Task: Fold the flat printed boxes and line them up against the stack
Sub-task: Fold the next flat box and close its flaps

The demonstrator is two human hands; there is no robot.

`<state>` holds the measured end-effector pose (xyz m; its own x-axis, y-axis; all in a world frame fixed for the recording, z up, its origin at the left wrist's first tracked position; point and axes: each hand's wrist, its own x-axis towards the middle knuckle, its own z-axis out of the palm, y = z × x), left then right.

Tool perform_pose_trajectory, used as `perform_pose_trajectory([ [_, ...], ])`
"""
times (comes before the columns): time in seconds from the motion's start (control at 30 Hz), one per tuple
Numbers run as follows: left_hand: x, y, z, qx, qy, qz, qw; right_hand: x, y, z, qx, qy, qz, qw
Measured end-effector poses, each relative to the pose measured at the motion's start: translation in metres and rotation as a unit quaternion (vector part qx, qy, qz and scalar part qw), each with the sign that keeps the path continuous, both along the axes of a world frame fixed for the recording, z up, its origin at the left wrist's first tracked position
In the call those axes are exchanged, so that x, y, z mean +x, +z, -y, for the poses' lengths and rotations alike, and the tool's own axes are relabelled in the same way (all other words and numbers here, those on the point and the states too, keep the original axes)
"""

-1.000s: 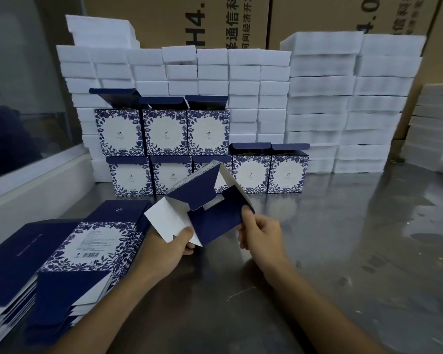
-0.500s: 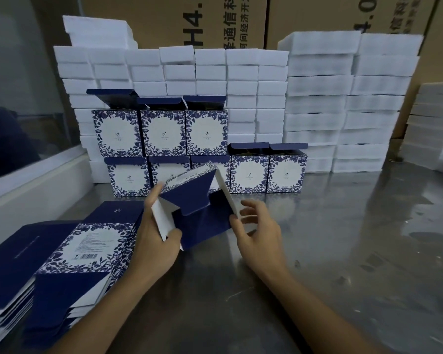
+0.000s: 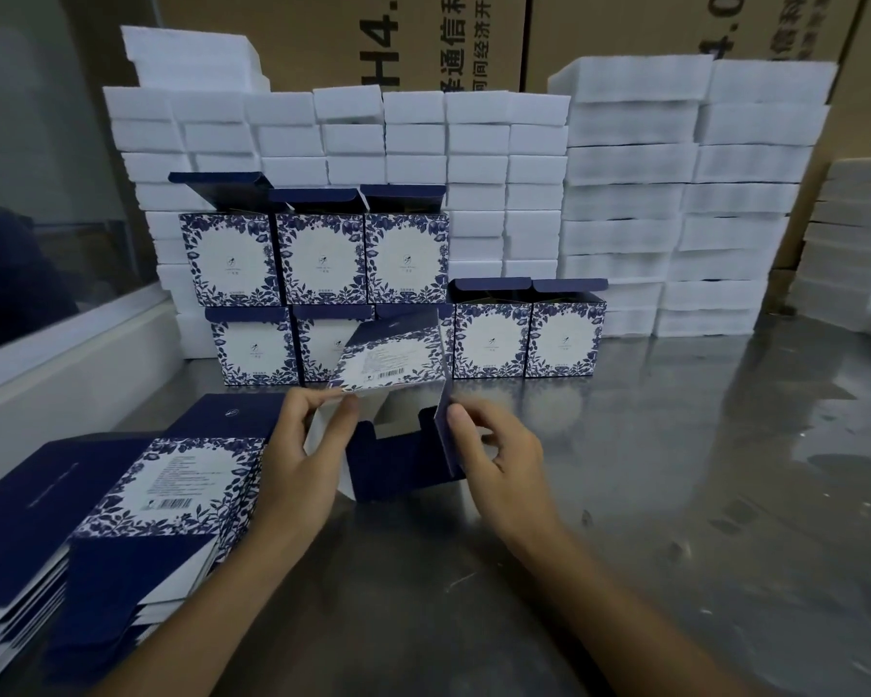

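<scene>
- Head view: since half a second ago the half-folded box (image 3: 396, 394) is turning over, so its barcode panel is now facing up where a dark blue flap was showing before.
- The left hand (image 3: 305, 455) is shifting from the box's left edge to its near upper edge, thumb and fingers pinching the white panel just under the barcode.
- The right hand (image 3: 494, 457), which was spread open beside the box, is now closing on it, thumb and fingers pinching the dark blue flap at the box's right edge.
- The box is being held just above the table (image 3: 675, 495), in front of the lower row of folded boxes (image 3: 526, 339), partly covering the middle ones.
- The folded boxes are standing in two tiers, three on top and five below, backed against the white foam stack (image 3: 473, 143); their lids are standing open.
- The pile of flat boxes (image 3: 137, 495) is lying at the near left, its right edge just beside the left wrist.
- Open, shiny table surface is stretching to the right of the hands, and to the right of the last folded box in the lower row, along the foam.
</scene>
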<state>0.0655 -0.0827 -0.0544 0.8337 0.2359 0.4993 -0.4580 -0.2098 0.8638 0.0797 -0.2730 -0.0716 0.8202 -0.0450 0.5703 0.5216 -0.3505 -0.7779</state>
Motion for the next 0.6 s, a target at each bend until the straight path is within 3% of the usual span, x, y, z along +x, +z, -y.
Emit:
perform_pose_trajectory([
  [0.2, -0.004, -0.0022, 0.0082, 0.088, 0.006, 0.011, 0.996, -0.0024, 0.0015, 0.0033, -0.039, -0.073, 0.035, 0.996],
  [0.47, -0.0028, -0.006, 0.0091, 0.118, 0.016, 0.034, 0.992, 0.0029, 0.0002, 0.0084, -0.045, -0.128, 0.092, 0.986],
  [0.6, -0.0015, -0.0066, 0.0107, 0.119, 0.018, 0.032, 0.992, 0.0056, 0.0008, 0.0088, -0.019, -0.116, 0.067, 0.991],
])
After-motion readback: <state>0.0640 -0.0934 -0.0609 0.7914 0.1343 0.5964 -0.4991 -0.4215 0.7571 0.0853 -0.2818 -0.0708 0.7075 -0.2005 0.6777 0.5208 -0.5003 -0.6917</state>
